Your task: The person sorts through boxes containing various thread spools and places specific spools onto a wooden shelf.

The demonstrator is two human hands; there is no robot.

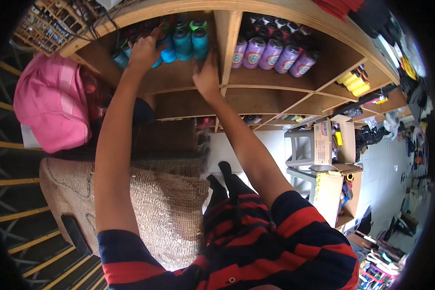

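Note:
A row of teal and blue thread spools [182, 44] stands upright in the upper left shelf compartment, with green and darker spools behind. My left hand [144, 52] is over the left part of this row, its fingers spread among the spools and touching them. Part of a blue spool [167, 52] shows just right of its thumb. At the row's right end, my right hand [207, 77] reaches up beside the last teal spool [199, 43], next to the divider. Its thumb and fingers are apart, and nothing shows between them.
Purple thread spools [271, 54] fill the front of the neighbouring compartment; yellow spools [355, 83] stand farther right. A pink cloth bag [53, 104] hangs at left above a burlap-covered surface [164, 198] with a phone [76, 234]. Cardboard boxes [327, 193] and grey stools [298, 147] stand right.

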